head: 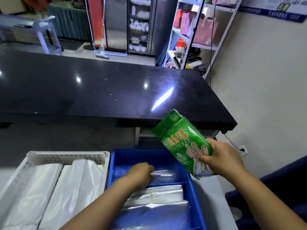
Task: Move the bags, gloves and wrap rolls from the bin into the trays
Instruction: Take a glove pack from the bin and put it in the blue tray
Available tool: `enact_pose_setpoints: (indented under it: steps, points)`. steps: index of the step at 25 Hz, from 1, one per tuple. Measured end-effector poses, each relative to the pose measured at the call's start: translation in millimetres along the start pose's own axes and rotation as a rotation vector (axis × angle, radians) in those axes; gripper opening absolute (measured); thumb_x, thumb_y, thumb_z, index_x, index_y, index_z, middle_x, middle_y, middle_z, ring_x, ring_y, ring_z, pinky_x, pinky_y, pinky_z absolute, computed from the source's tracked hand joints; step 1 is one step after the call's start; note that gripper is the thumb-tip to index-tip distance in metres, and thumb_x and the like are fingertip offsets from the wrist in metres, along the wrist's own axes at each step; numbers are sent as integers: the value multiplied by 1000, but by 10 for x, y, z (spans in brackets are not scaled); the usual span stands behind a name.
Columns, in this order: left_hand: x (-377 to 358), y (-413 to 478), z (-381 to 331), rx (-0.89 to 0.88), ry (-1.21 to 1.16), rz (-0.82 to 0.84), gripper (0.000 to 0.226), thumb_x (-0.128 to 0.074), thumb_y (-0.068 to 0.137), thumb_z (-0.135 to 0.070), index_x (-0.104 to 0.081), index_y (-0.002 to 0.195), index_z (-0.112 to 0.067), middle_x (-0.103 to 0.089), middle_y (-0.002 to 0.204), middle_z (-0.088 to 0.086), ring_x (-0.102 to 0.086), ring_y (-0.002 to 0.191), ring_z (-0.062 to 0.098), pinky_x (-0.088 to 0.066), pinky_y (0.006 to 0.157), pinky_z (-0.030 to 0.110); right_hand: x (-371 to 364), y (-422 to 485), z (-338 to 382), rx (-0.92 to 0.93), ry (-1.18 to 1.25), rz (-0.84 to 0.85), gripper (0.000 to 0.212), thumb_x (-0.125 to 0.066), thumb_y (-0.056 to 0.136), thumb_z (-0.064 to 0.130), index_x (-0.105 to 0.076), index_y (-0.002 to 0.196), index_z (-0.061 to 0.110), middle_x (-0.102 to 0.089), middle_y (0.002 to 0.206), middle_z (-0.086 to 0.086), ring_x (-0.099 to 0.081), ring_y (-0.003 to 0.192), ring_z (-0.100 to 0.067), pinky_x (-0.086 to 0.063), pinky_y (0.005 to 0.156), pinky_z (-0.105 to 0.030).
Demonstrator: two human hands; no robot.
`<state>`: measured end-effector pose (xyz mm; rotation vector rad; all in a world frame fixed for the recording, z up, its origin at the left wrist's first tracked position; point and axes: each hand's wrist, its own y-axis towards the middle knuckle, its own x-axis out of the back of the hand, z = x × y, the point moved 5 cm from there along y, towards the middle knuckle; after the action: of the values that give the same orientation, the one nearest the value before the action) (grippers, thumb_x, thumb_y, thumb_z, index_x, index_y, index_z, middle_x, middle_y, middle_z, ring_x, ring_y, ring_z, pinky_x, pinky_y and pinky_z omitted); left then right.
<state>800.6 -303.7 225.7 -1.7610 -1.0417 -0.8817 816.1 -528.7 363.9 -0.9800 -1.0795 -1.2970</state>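
Right hand point(222, 157) grips a green glove pack point(183, 143) above the blue tray point(114, 165); left hand point(141, 173) pinches clear bags point(163, 175) inside it, white basket point(66, 157) just left.

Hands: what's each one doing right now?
Left hand: closed on a clear plastic packet in the blue bin.
Right hand: holding the green glove pack.

A pale surface point(209, 193) carries a white basket point(66, 157) and a blue tray point(194, 186) side by side. Behind them stands a black counter point(99, 93).
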Motion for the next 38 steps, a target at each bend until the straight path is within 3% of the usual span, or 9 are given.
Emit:
enact_pose_setpoints:
  steps: [3, 6, 10, 15, 20, 24, 30, 33, 38]
  points:
    - [158, -187, -117, -73, 208, -158, 23, -49, 82, -13, -51, 105, -16, -64, 107, 12, -58, 99, 38, -36, 67, 37, 29, 60, 87, 85, -13, 0, 26, -72, 70, 39, -60, 89, 26, -71, 84, 1, -63, 77, -25, -41, 57, -30]
    - [337, -522, -242, -142, 298, -326, 25, -59, 76, -21, -54, 100, -19, -68, 93, 7, -63, 89, 31, -42, 67, 36, 52, 157, 334, 229, -56, 14, 27, -71, 69, 42, -54, 84, 25, -70, 81, 1, -63, 80, -27, -35, 55, -30]
    - [252, -1027, -398, -220, 392, -358, 40, -75, 26, -41, -58, 59, -25, -56, 47, -6, -55, 42, 8, -35, 39, 17, -100, 167, 832, 568, -268, 26, 28, -60, 78, 46, -50, 94, 25, -70, 91, 0, -64, 84, -28, -32, 56, -30]
    - [51, -1217, -503, -217, 439, -442, 24, -69, 39, -39, -58, 56, -24, -55, 46, -8, -54, 42, 7, -36, 40, 18, -451, 113, 1212, 893, -372, 25, 27, -61, 80, 37, -49, 102, 26, -69, 91, -1, -64, 78, -28, -32, 54, -30]
    - [6, -1290, -531, -160, 411, -448, 43, -80, 22, -35, -57, 57, -26, -54, 47, -10, -51, 43, 5, -33, 40, 18, -848, 246, 1167, 763, -308, 402, 29, -65, 70, 42, -52, 92, 28, -68, 93, 2, -61, 83, -24, -37, 60, -30]
    - [47, -1281, -572, -120, 430, -434, 42, -79, 21, -36, -57, 55, -26, -54, 46, -10, -51, 42, 5, -32, 39, 18, -934, 424, 1150, 698, -205, 542, 34, -73, 64, 42, -54, 89, 30, -65, 91, 7, -53, 74, -16, -40, 62, -30]
    - [18, -1220, -639, -132, 447, -416, 44, -79, 19, -35, -57, 56, -26, -54, 45, -9, -51, 41, 5, -35, 39, 16, -1050, 400, 1237, 801, -340, 232, 68, -66, 75, 39, -34, 133, 22, -57, 123, -5, -54, 109, -30, -44, 81, -37]
    - [-9, -1220, -607, -113, 453, -385, 45, -80, 18, -35, -58, 57, -27, -55, 45, -10, -53, 41, 4, -37, 40, 14, -1081, 402, 1149, 714, -232, 184, 60, -57, 81, 51, -37, 131, 23, -57, 123, -5, -53, 109, -30, -42, 84, -39]
    - [-33, -1247, -602, -104, 423, -382, 43, -76, 19, -30, -57, 57, -27, -55, 46, -9, -52, 42, 5, -36, 41, 15, -1218, 443, 1171, 699, -236, 286, 46, -50, 85, 57, -43, 115, 22, -63, 112, -7, -58, 97, -29, -38, 66, -34]
